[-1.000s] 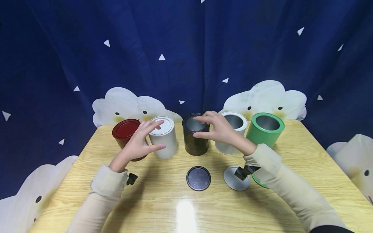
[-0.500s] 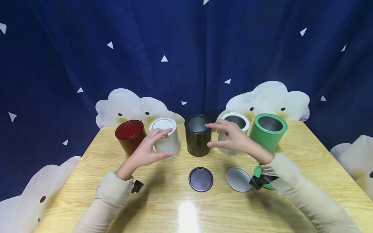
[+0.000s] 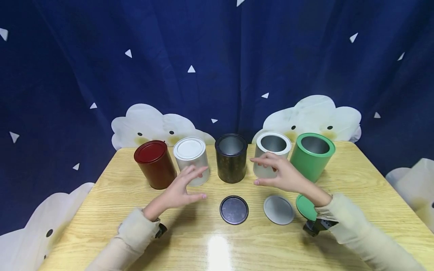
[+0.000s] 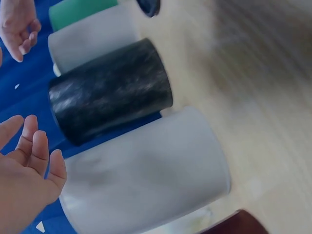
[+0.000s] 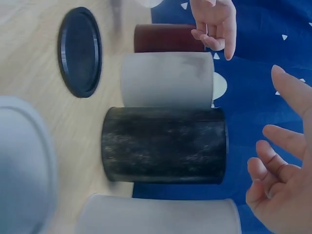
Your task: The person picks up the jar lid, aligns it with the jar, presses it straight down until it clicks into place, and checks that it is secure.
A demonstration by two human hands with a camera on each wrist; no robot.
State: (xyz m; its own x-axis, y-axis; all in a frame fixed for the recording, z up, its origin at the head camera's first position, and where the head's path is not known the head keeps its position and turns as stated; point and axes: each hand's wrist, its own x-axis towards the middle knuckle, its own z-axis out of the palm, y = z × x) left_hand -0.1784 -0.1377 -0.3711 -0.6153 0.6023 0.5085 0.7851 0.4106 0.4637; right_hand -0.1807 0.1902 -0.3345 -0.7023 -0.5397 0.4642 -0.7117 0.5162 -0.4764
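My left hand (image 3: 181, 192) hovers in front of the lidded white can (image 3: 190, 158), its fingers relaxed and holding nothing. Empty as well, my right hand (image 3: 281, 173) hangs before the lidless white can (image 3: 262, 158), thumb and fingers spread apart. Between the two hands, farther back, stands a lidless black can (image 3: 231, 165). The black lid (image 3: 234, 210) and the grey lid (image 3: 278, 210) lie flat on the table; a green lid (image 3: 306, 206) is partly covered by my right wrist. In the right wrist view the black can (image 5: 165, 146) lies beyond my fingers (image 5: 287, 144).
A dark red can (image 3: 156, 165) with its lid on stands at the left end of the row. At the right end is a lidless green can (image 3: 310, 158). Behind the wooden table (image 3: 190, 248) hangs a blue curtain (image 3: 217, 67) with cloud shapes.
Both hands have drawn back toward the near side, away from the cans. The right hand also shifted rightward, uncovering the black can and more of the green lid. The cans and lids stay put.
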